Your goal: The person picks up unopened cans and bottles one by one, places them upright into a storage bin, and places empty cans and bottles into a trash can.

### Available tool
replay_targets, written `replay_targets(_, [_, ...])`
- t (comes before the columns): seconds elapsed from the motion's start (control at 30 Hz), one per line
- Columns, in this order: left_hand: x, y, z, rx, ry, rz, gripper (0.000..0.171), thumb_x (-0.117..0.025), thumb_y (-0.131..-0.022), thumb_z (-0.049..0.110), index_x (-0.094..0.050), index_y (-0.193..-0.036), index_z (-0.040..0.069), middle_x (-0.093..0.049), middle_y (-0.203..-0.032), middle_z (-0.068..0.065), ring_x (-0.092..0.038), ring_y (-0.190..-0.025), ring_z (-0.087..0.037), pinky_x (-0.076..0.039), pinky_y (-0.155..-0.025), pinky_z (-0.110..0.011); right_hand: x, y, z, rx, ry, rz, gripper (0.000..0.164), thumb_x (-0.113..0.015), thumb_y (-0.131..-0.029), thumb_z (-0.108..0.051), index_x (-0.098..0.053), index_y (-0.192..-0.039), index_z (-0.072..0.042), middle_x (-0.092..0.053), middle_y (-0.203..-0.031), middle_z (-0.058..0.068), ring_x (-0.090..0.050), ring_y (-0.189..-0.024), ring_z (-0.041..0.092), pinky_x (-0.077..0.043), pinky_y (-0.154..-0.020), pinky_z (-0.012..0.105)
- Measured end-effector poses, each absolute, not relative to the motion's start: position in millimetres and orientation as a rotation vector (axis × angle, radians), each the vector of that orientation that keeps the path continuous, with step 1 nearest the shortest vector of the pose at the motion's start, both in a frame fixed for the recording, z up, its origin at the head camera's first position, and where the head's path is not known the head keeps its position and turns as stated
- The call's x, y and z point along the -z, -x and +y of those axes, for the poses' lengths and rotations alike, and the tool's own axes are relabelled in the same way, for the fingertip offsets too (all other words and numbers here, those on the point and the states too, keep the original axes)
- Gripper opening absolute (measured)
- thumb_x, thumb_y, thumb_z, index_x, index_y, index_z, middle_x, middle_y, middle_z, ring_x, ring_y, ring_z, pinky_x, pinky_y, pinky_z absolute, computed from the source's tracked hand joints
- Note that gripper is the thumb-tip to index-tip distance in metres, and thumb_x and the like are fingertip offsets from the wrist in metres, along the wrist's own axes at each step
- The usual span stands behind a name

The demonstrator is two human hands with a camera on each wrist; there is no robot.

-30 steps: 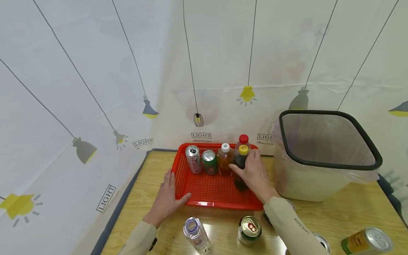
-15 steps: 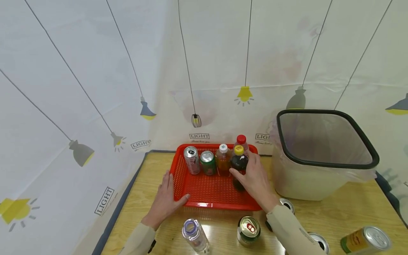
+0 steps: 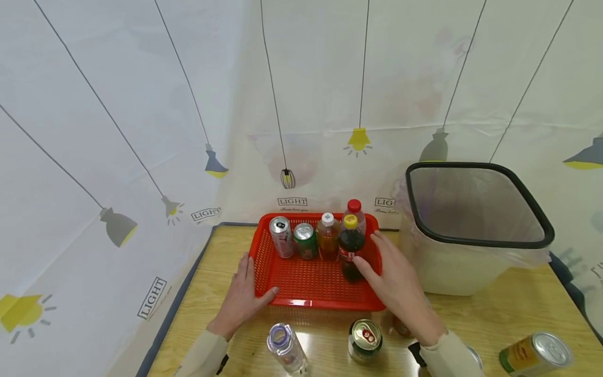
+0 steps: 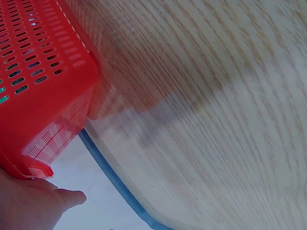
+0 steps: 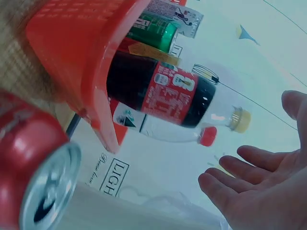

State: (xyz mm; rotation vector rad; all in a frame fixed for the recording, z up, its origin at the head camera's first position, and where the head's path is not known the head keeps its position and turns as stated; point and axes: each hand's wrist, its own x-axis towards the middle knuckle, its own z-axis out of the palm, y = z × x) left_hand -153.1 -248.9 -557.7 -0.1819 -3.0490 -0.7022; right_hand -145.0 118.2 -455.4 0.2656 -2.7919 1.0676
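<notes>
One spread left hand (image 3: 241,299) touches red basket (image 3: 306,285); right hand (image 3: 400,280), unclenched, just beside cola bottle (image 3: 350,242).

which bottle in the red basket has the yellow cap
The dark bottle with the red label, standing in front of the red-capped bottle. The third, holding amber liquid, is the white-capped bottle.

Pale wall covering (image 3: 320,78) printed with hanging lamps (image 3: 359,139) and framed LIGHT lettering (image 3: 292,201), wood-grain table (image 3: 490,311), black-rimmed bin (image 3: 480,242) with translucent liner (image 3: 523,257), clear bottle (image 3: 288,350) left of gold-topped can (image 3: 365,341), orange-and-green can (image 3: 534,355) farther right.
</notes>
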Motion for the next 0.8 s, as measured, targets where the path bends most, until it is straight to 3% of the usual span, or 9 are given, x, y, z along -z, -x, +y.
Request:
replay_targets(0.37, [557.5,153.7,-248.6,0.724,0.163,-3.061,0.113,-0.065,-0.093,0.062,-0.009,-0.162,-0.008,-0.003,-0.171,-0.025,-0.011,-0.156,-0.044,-0.02,-0.122,-0.062,461.6,128.3,147.9,-0.959,-0.323,-2.879,0.082,-0.057,-0.103,-0.055,-0.037,-0.157,0.003,-0.031,-0.164,0.027,-0.035,-0.146,0.049,-0.032,-0.113,0.068])
replay_targets(0.63, [556.0,153.8,-247.6,0.732,0.156,-3.08,0.113,-0.065,-0.094,0.061,-0.007,-0.162,-0.008,-0.001,-0.171,-0.024,-0.009,-0.157,-0.043,-0.018,-0.123,-0.061,462.1,117.2,181.6,-0.996,-0.397,-2.801,0.059,-0.054,-0.108,-0.038,-0.048,-0.151,0.003,-0.046,-0.154,0.027,-0.045,-0.14,0.049,-0.037,-0.109,0.067])
replay_targets(0.8, [554.4,153.4,-248.2,0.731,0.171,-3.067,0.114,-0.065,-0.093,0.062,-0.007,-0.162,-0.009,-0.001,-0.171,-0.025,-0.009,-0.157,-0.043,-0.019,-0.123,-0.06,461.9,106.0,203.7,-1.02,-0.423,-2.826,0.055,-0.056,-0.108,-0.034,-0.05,-0.151,-0.001,-0.047,-0.154,0.027,-0.047,-0.137,0.05,-0.039,-0.105,0.069])
